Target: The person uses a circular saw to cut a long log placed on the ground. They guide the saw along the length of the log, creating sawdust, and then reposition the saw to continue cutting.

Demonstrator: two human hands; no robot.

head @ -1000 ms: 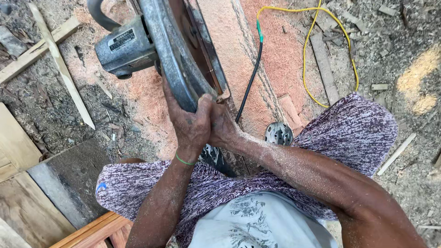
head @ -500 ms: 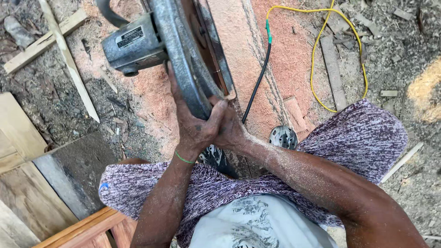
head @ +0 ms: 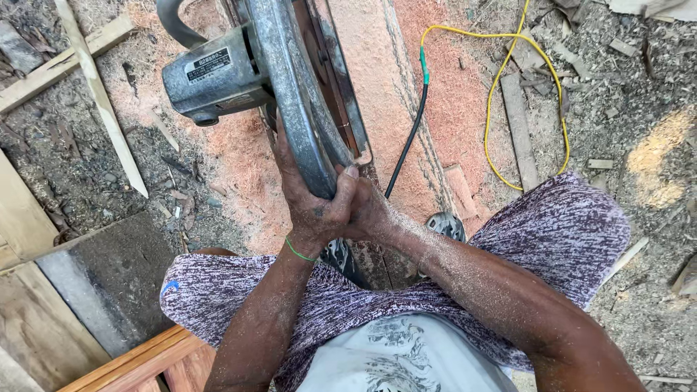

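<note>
Change: saw and both hands sit about where they were half a second ago; view shifted slightly, yellow cable now nearer 1 o'clock.
Left hand (head: pixel 314 207): clenched around the lower rim of the saw's metal guard, fingers wrapped up its left side; green band (head: pixel 299 251) on the wrist.
Right hand (head: pixel 367 210): pressed against the left hand, thumb up on the guard edge; grasping the same rim, fingers mostly hidden.
Circular saw (head: pixel 290 94): at 12 o'clock from the hands, grey guard tilted on edge, motor housing (head: pixel 210 76) sticking out toward 10 o'clock.
Black cord (head: pixel 406 141): runs from near the hands toward 1 o'clock, meets the yellow cable (head: pixel 508 101) at a green joint.
Plank (head: pixel 377 87): under the saw, reddish, dusted with sawdust.
Wood strips (head: pixel 102 101): crossed, at 10 o'clock on the ground.
Legs: patterned shorts (head: pixel 566 232) at 4 o'clock; a shoe (head: pixel 444 225) just beside the right wrist.
Forearms: coated in fine sawdust.
</note>
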